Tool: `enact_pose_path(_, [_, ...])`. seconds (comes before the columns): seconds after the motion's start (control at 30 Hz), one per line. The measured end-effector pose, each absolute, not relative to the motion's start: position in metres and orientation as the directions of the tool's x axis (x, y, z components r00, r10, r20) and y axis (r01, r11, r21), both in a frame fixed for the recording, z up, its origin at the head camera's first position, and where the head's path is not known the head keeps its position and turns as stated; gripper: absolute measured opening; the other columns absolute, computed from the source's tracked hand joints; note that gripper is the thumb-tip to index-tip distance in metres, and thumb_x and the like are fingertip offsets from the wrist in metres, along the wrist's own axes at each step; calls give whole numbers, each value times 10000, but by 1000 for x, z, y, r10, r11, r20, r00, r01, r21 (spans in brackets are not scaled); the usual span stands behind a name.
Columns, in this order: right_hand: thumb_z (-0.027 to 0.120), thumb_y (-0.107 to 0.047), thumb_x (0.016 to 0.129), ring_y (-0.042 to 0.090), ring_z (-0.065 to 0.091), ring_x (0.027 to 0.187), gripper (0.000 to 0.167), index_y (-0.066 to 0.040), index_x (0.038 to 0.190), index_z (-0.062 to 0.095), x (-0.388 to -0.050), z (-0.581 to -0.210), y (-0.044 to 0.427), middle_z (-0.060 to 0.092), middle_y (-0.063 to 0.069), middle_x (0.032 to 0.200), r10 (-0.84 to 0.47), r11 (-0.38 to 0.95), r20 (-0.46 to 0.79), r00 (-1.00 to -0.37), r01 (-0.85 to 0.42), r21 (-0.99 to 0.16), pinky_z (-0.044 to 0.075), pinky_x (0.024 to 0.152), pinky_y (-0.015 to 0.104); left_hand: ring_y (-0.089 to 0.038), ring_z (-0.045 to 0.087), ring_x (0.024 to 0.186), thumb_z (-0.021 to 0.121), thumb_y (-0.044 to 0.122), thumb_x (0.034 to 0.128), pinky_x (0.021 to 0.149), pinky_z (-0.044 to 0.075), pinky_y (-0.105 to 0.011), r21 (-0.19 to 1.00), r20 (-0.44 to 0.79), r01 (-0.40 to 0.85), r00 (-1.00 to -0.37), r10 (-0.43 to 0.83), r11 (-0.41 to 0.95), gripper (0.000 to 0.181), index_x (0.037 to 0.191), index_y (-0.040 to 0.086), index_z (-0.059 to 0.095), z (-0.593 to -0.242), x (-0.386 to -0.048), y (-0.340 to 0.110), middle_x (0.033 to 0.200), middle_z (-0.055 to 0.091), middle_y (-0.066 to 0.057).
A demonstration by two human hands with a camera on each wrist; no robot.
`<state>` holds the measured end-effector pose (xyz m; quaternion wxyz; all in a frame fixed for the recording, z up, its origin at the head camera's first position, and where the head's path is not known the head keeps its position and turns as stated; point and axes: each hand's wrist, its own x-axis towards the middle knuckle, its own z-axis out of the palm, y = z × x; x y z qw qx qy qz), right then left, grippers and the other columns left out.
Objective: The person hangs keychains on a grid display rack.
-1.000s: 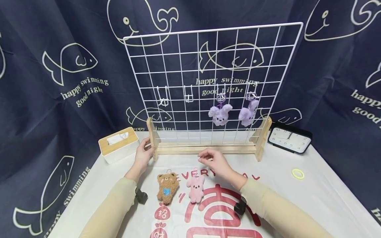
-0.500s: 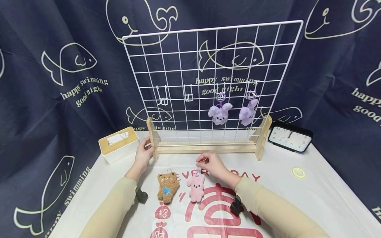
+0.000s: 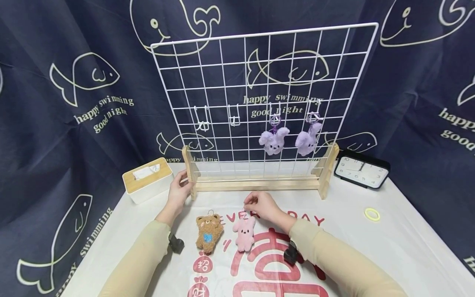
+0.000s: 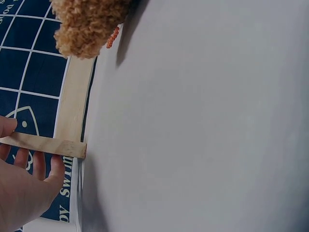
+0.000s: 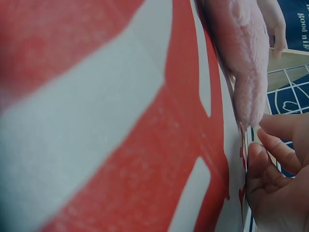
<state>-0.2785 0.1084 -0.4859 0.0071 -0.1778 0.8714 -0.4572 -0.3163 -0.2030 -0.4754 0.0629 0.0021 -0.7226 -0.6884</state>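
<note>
My left hand grips the left foot of the wooden stand. In the left wrist view, the thumb lies on one side of the wood and the fingers on the other. My right hand pinches at the ring atop a pink plush keychain, which lies face up on the table. Its fingertips partly hide the ring, also in the right wrist view. To the left lies a brown bear plush keychain with a blue patch and a metal ring at its head.
A white wire grid rises from the stand. Two purple plush keychains, one left and one right, hang on its hooks. Two bare white hooks are further left. A tissue box, clock and yellow ring surround it.
My right hand has come down and slightly left to the pink plush keychain's ring, its fingertips closing there. The left hand has stayed on the stand.
</note>
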Motion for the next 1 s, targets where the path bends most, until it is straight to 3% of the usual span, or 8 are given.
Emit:
enact_pose_path(0.3, [828, -64, 815, 87, 555, 701, 82, -91, 827, 751, -279, -483, 103, 646, -41, 782, -308, 609, 132, -942, -302, -733, 501, 680, 281, -475, 410, 1371, 523, -87, 969, 1137, 408, -555, 994, 92, 87, -994, -64, 73, 564, 1511, -64, 367, -445, -296, -195, 1472, 407, -305])
enact_pose_path(0.53, [841, -85, 809, 102, 529, 738, 134, -153, 761, 736, -279, -484, 100, 599, -48, 798, -299, 674, 130, -945, -306, -672, 490, 715, 317, -417, 445, 1356, 539, -53, 972, 1125, 431, -539, 992, 106, 99, -990, -89, 79, 561, 1515, 15, 410, -478, -315, -203, 1474, 440, -231])
enact_pose_path(1.0, [786, -110, 876, 124, 528, 773, 142, -152, 773, 696, -276, -479, 100, 569, -28, 855, -332, 709, 100, -938, -318, -629, 486, 732, 333, -426, 442, 1362, 541, -40, 972, 1124, 434, -527, 991, 101, 91, -991, -94, 98, 563, 1515, 12, 406, -477, -315, -203, 1483, 432, -241])
